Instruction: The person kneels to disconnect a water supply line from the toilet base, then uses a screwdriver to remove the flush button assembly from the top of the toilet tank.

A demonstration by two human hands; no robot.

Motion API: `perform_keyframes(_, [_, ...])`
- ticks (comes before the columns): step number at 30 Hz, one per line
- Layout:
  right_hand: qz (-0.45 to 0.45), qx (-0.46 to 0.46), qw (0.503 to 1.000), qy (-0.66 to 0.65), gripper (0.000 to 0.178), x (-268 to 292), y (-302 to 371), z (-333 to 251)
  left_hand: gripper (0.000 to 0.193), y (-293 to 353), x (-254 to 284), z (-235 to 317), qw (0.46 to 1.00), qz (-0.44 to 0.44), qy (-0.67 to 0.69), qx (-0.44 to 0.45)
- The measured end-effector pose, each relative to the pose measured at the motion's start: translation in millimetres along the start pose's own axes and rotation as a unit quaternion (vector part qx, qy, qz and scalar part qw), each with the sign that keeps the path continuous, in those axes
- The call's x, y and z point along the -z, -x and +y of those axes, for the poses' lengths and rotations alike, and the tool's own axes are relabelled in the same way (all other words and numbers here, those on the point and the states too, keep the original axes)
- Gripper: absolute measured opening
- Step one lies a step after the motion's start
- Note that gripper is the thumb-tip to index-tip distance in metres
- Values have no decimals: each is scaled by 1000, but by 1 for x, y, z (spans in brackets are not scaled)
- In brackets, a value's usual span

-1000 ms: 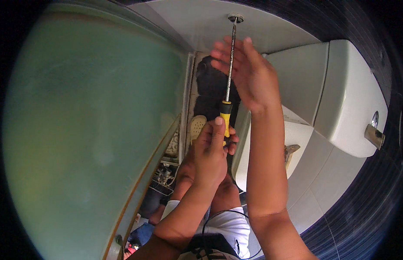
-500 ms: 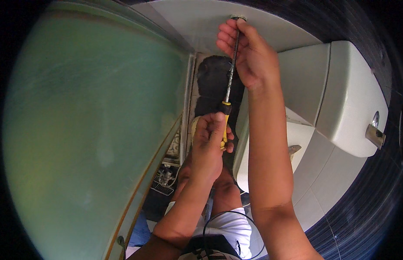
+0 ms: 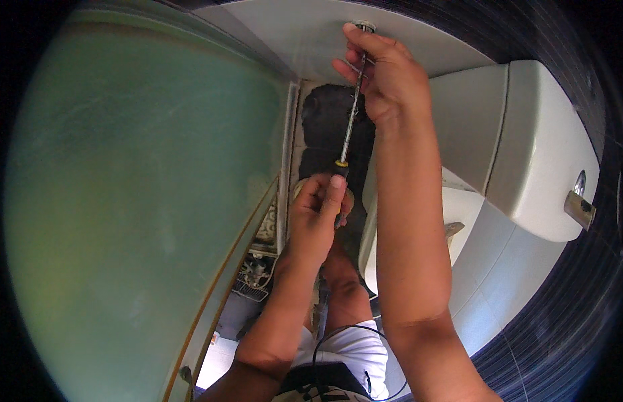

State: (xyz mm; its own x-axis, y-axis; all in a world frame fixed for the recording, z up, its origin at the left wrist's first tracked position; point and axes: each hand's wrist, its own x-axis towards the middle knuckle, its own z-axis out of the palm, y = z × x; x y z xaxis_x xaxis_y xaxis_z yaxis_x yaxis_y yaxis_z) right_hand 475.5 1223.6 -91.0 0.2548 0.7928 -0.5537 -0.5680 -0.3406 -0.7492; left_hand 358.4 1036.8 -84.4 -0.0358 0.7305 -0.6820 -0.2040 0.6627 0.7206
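Observation:
A long-shafted screwdriver points up and away from me, its metal shaft slanting slightly right. My left hand wraps round its black and yellow handle, which the fingers mostly cover. Farther up, my right hand curls about the shaft near its far end, thumb stretched across and the lower fingers loosely spread. Just beyond the thumb is a small round fitting on the pale wall panel. The screwdriver's tip is hidden by my right hand, so its contact with the fitting cannot be seen.
A white toilet tank with a metal lever stands close on the right of my right forearm. A greenish frosted glass panel fills the left. Between them lies a dark patch on the narrow floor. A wire rack sits low near my legs.
My left hand and the screwdriver handle have shifted slightly left and toward me. My right thumb has moved left across the shaft's far end, and its fingers have loosened.

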Motion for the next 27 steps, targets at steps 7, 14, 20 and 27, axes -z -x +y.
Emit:
perform_keyframes(7, [-45,58,997,22,26,8,5,10,50,-7,16,-26,999,-13,8,35])
perform_keyframes(14, [-5,217,971,97,30,12,-2,30,51,-15,22,-52,999,9,34,14])
perform_keyframes(20, [81,319,932,155,31,1,-2,37,53,-19,28,-62,996,32,82,31])
perform_keyframes(27, [69,266,961,37,27,-10,2,37,55,-21,24,-67,995,59,72,34])
